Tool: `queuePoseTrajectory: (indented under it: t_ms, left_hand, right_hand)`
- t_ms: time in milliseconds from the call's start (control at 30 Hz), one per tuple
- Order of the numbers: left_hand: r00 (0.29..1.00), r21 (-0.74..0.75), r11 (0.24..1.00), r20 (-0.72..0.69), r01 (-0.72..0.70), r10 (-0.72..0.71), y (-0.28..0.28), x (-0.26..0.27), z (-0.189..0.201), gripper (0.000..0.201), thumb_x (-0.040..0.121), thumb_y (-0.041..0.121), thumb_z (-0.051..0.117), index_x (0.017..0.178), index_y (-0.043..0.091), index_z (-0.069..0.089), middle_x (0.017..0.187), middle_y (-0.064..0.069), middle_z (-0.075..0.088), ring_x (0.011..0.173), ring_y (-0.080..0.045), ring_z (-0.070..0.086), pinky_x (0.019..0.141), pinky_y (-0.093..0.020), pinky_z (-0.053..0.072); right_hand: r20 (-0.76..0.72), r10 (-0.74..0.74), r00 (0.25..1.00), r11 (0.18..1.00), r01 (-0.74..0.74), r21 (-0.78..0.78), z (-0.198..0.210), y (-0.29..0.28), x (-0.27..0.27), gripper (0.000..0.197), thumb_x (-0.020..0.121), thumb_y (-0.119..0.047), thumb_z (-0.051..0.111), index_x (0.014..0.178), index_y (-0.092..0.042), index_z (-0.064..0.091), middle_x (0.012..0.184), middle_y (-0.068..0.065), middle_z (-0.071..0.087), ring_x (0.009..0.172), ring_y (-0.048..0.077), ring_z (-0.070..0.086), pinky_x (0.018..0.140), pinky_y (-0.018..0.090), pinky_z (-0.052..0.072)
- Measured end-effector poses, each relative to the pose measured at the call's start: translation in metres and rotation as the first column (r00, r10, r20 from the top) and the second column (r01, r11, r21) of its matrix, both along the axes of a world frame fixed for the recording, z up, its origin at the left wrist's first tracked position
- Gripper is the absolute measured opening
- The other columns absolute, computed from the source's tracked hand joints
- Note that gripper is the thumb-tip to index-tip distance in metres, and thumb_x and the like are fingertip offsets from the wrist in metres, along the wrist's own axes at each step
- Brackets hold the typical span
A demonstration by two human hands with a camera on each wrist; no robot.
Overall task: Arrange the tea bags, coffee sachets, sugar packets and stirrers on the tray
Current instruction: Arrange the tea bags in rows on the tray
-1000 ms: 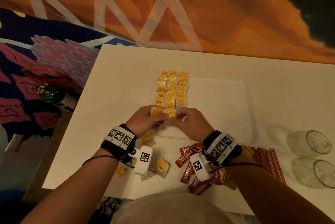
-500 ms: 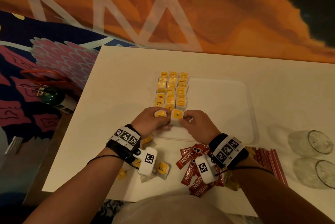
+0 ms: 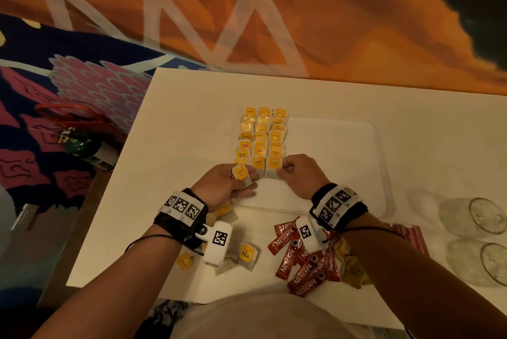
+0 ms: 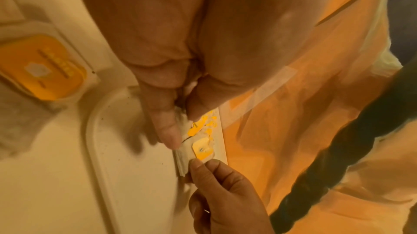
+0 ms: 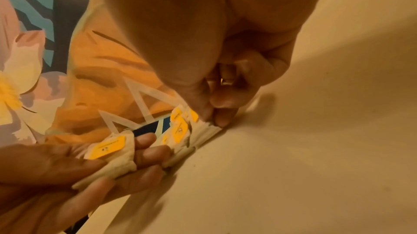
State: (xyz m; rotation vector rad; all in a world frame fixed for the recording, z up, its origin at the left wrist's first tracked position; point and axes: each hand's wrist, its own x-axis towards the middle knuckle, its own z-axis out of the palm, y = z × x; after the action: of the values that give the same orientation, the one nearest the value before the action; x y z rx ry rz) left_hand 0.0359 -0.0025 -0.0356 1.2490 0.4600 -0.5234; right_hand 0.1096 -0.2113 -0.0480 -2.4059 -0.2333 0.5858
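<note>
A white tray lies on the table, with yellow-tagged tea bags in three columns on its left part. My left hand is at the tray's near left corner and grips one loose tea bag between thumb and fingers. My right hand pinches the near edge of the last tea bag in the right column, which lies on the tray. The right fingertips press that bag's white paper down.
Red coffee sachets, brown sugar packets and several loose tea bags lie near the table's front edge. Red stirrers and two glasses are at the right. A green bottle lies off the table's left.
The hands, together a second ago, have drawn apart. The right hand has laid its tea bag at the near end of the right column; the left keeps its bag.
</note>
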Motion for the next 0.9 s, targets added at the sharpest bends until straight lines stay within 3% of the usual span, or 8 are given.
queuePoseTrajectory:
  t_ms: [233, 367, 467, 567, 667, 767, 800, 900]
  left_hand:
    - [0.995, 0.020, 0.995, 0.040, 0.094, -0.095, 0.001, -0.002, 0.000, 0.030, 0.097, -0.007, 0.051, 0.125, -0.006, 0.060, 0.123, -0.025, 0.066, 0.114, -0.034, 0.066, 0.093, -0.038, 0.057]
    - [0.991, 0.028, 0.991, 0.038, 0.127, -0.128, 0.000, -0.003, 0.004, 0.026, 0.097, -0.005, 0.053, 0.121, -0.004, 0.064, 0.118, -0.021, 0.070, 0.106, -0.030, 0.070, 0.087, -0.029, 0.059]
    - [0.984, 0.090, 0.982, 0.040, 0.167, -0.171, -0.001, -0.003, 0.007, 0.024, 0.098, 0.001, 0.055, 0.119, 0.002, 0.067, 0.115, -0.016, 0.072, 0.100, -0.023, 0.071, 0.073, -0.021, 0.058]
    - [0.979, 0.125, 0.973, 0.040, 0.195, -0.202, -0.003, -0.003, 0.008, 0.026, 0.096, 0.006, 0.061, 0.120, 0.001, 0.067, 0.115, -0.016, 0.072, 0.098, -0.022, 0.070, 0.069, -0.019, 0.055]
    - [0.972, 0.112, 0.967, 0.039, 0.227, -0.232, -0.004, -0.003, 0.008, 0.027, 0.095, 0.008, 0.062, 0.121, 0.003, 0.067, 0.115, -0.013, 0.073, 0.102, -0.023, 0.071, 0.079, -0.025, 0.058]
    - [0.980, 0.048, 0.980, 0.029, 0.194, -0.196, -0.006, -0.003, 0.006, 0.026, 0.099, 0.008, 0.055, 0.122, 0.000, 0.065, 0.116, -0.015, 0.072, 0.109, -0.030, 0.069, 0.093, -0.039, 0.057]
    - [0.983, 0.033, 0.983, 0.031, 0.180, -0.181, -0.007, -0.003, 0.005, 0.026, 0.101, 0.008, 0.051, 0.121, -0.001, 0.065, 0.115, -0.016, 0.072, 0.108, -0.031, 0.069, 0.094, -0.041, 0.056]
    - [0.985, 0.027, 0.986, 0.051, 0.166, -0.167, -0.008, -0.004, 0.004, 0.025, 0.104, 0.007, 0.045, 0.116, -0.003, 0.065, 0.110, -0.017, 0.073, 0.101, -0.029, 0.071, 0.090, -0.038, 0.057]
  right_hand:
    - [0.002, -0.088, 0.996, 0.996, 0.088, -0.003, -0.002, 0.004, 0.004, 0.011, 0.091, -0.027, 0.070, 0.094, -0.021, 0.062, 0.088, -0.006, 0.063, 0.087, 0.019, 0.062, 0.080, 0.035, 0.053]
    - [-0.011, -0.129, 0.992, 0.991, 0.129, 0.017, -0.002, 0.005, 0.002, 0.020, 0.091, -0.029, 0.070, 0.101, -0.021, 0.056, 0.088, -0.006, 0.061, 0.089, 0.021, 0.064, 0.082, 0.038, 0.055]
    - [0.001, -0.150, 0.989, 0.989, 0.150, 0.014, 0.000, 0.004, 0.002, 0.029, 0.090, -0.035, 0.070, 0.108, -0.023, 0.050, 0.096, 0.000, 0.065, 0.089, 0.022, 0.064, 0.082, 0.041, 0.055]
    - [0.029, -0.154, 0.988, 0.988, 0.153, 0.018, 0.004, 0.002, 0.000, 0.032, 0.091, -0.037, 0.069, 0.113, -0.024, 0.049, 0.083, -0.002, 0.068, 0.081, 0.021, 0.066, 0.079, 0.041, 0.055]
    - [0.058, -0.125, 0.990, 0.990, 0.121, 0.068, 0.011, 0.000, -0.007, 0.029, 0.092, -0.037, 0.068, 0.115, -0.023, 0.056, 0.068, -0.007, 0.064, 0.076, 0.017, 0.064, 0.076, 0.036, 0.053]
    - [0.072, -0.059, 0.996, 0.988, 0.047, 0.150, 0.018, -0.002, -0.019, 0.018, 0.093, -0.035, 0.069, 0.105, -0.022, 0.069, 0.073, -0.011, 0.063, 0.073, 0.002, 0.060, 0.067, 0.017, 0.044]
    - [0.061, -0.035, 0.998, 0.984, 0.024, 0.176, 0.020, -0.002, -0.023, 0.014, 0.093, -0.033, 0.069, 0.100, -0.022, 0.071, 0.074, -0.014, 0.062, 0.072, -0.003, 0.059, 0.063, 0.009, 0.040]
    - [0.015, 0.030, 0.999, 0.971, -0.032, 0.239, 0.020, -0.001, -0.034, 0.009, 0.093, -0.029, 0.068, 0.087, -0.027, 0.074, 0.077, -0.021, 0.064, 0.075, -0.015, 0.058, 0.066, 0.002, 0.039]
